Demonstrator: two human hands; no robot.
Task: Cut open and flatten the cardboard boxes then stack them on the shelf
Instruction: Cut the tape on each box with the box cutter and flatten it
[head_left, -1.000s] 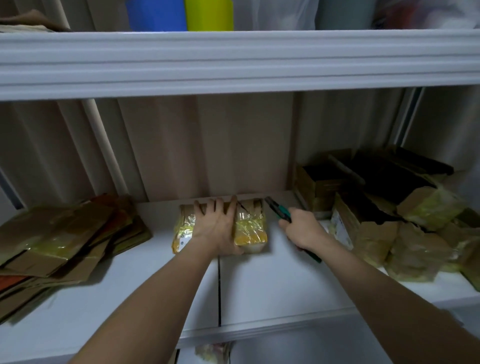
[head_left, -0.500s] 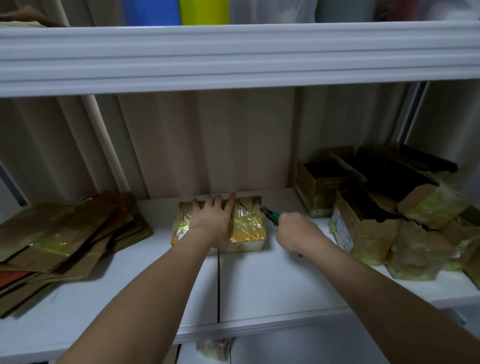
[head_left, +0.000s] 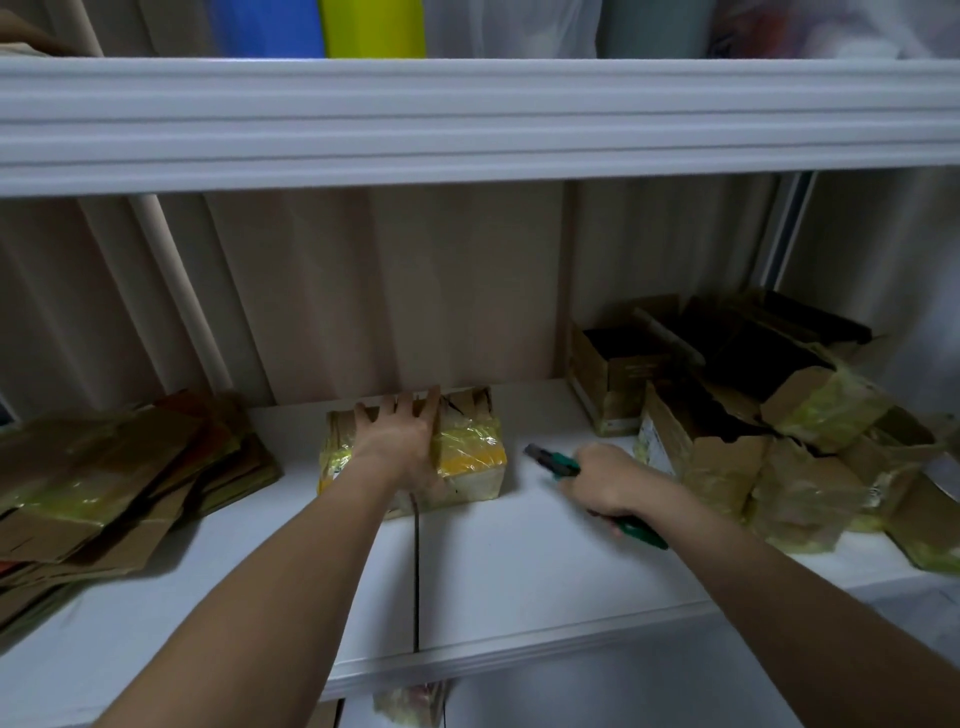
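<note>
While the taped box (head_left: 470, 457) sits at the back middle of the white shelf (head_left: 519, 561), close to the beige back panel (head_left: 395, 291), all other items are located relative to it. Well to the left of the box, a stack of flattened cardboard (head_left: 109, 483) lies on the shelf, its sheets fanned and overlapping, some bearing yellowish tape. The box itself is brown cardboard wrapped in glossy yellow tape, lying flat with its long side toward the camera.

The left hand (head_left: 400, 447) rests palm down on top of the box, covering its left and middle portion. Its fingers (head_left: 434, 402) are straight and slightly spread, with the tips reaching the rear edge of the box.

Just to the right of the box, apart from it, the right hand (head_left: 602, 480) hovers low over the shelf. Its fingers are curled around the green handle of a utility knife (head_left: 558, 464). The dark tip of the knife points toward the right end of the box without touching it; the tail of the handle protrudes behind the wrist.

Farther right of the box, a cluster of uncut boxes (head_left: 727, 415) is piled on the shelf, several with open flaps and yellow tape. Above the box, an upper shelf edge (head_left: 467, 119) spans the view.
</note>
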